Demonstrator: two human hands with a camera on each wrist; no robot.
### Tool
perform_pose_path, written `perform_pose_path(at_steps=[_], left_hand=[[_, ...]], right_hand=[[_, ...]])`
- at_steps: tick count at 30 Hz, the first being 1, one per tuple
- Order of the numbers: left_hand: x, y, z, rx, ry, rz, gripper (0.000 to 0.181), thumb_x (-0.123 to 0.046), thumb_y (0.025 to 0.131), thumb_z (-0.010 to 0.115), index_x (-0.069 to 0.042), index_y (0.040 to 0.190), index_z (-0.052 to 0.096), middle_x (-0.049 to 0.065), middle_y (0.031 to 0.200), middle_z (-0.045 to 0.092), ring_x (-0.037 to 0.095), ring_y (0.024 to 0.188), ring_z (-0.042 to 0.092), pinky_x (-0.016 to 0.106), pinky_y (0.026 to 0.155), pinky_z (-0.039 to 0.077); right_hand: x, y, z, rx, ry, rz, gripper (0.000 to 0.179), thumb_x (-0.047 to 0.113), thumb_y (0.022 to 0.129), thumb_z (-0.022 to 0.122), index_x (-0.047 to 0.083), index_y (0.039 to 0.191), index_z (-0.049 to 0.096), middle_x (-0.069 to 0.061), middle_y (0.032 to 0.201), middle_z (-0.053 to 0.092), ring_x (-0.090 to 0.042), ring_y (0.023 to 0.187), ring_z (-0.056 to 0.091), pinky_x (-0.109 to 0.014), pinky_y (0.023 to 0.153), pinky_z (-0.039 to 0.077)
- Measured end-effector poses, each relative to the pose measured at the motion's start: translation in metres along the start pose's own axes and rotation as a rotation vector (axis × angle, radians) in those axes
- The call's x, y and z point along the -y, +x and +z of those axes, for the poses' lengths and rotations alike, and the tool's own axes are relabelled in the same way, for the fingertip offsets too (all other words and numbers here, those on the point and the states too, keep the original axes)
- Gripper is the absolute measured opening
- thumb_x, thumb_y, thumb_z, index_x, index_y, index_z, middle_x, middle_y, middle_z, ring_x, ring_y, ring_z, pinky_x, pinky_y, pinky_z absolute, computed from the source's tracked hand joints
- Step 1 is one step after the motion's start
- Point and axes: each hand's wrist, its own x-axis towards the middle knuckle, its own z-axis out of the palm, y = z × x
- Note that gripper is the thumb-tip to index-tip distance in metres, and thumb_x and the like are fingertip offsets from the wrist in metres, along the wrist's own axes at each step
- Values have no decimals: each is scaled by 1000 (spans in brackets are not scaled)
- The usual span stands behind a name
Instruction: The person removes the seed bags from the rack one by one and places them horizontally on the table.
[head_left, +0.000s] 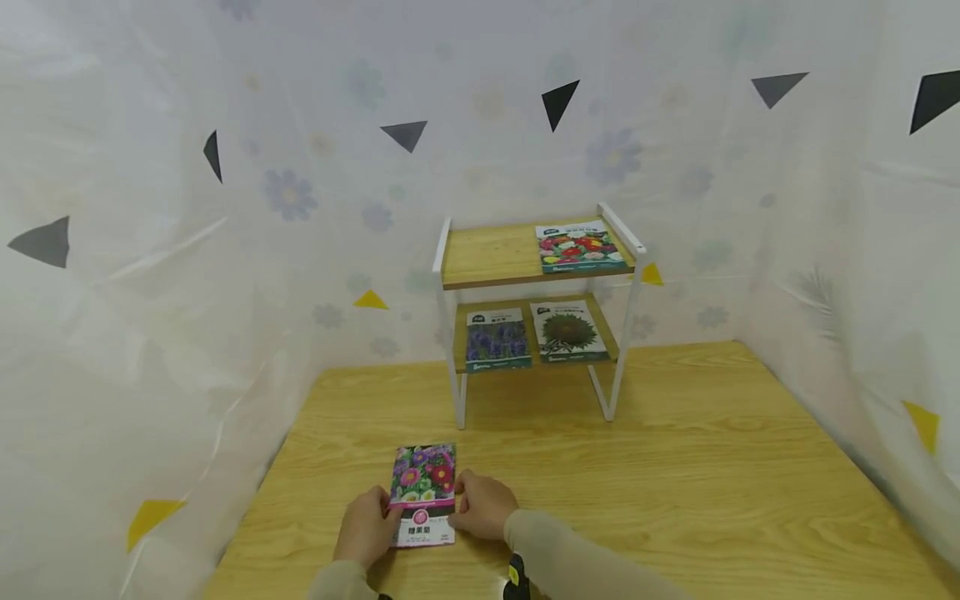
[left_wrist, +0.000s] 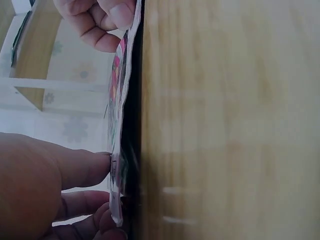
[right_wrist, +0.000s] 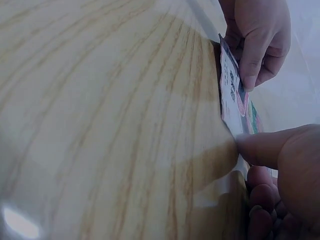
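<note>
2 hands (head_left: 366,527) on flower-print packet (head_left: 423,487)

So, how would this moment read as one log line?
left hand: pinches flower-print packet | right hand: pinches its opposite edge | shelf: three other packets

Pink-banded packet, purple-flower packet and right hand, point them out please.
Pink-banded packet (head_left: 422,497): head view, middle of its front.
Purple-flower packet (head_left: 498,341): head view, on its flower picture.
Right hand (head_left: 488,505): head view, back of the hand.
</note>
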Motion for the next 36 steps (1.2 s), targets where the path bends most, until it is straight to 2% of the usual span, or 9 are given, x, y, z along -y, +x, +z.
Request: perform_pose_path(at_steps=[6, 12, 22, 26, 30, 36], left_hand=[[-6, -1, -3, 27, 36, -10, 18, -14, 85, 71, -4, 80, 57, 3, 69, 51, 18, 62, 46, 31, 54, 38], [-8, 5, -6, 42, 53, -26, 19, -15, 84, 72, -4, 82, 56, 4, 71, 54, 19, 64, 48, 33, 56, 40], [12, 7, -1, 119, -85, -129, 24, -21, 83, 74, -6, 83, 55, 4, 73, 54, 18, 65, 48, 29, 54, 40], [18, 5, 1, 126, -114, -114, 27, -24, 81, 76, -5, 84, 57, 4, 73, 54, 17, 64, 49, 29, 54, 41], [23, 8, 2, 118, -130, -131, 28, -26, 81, 78, -7, 84, 59, 3, 73, 55, 17, 64, 49, 29, 55, 41], [23, 12, -1, 88, -153, -106, 27, -28, 82, 76, -6, 83, 61, 2, 74, 56, 17, 67, 50, 29, 58, 41]], right_hand=[[0, -1, -2, 9, 0, 0, 38, 31, 82, 76, 12, 110, 57, 13, 72, 52, -7, 60, 48, -26, 60, 40], [-3, 3, -2, -5, 1, -18, 37, 32, 82, 76, 13, 109, 57, 13, 72, 52, -6, 60, 48, -27, 60, 40], [-11, 3, 6, 3, 37, -3, 36, 34, 82, 75, 16, 107, 57, 11, 71, 53, -8, 60, 48, -27, 59, 40], [-15, 1, 9, -3, 55, -25, 34, 34, 83, 74, 15, 107, 59, 11, 71, 53, -7, 59, 48, -26, 58, 39], [-19, 2, 10, -6, 85, -40, 31, 34, 84, 72, 17, 107, 60, 12, 72, 54, -6, 60, 49, -26, 58, 40], [-26, 3, 1, 7, 189, -55, 27, 29, 87, 69, 15, 109, 60, 10, 80, 57, -7, 69, 53, -27, 66, 44]])
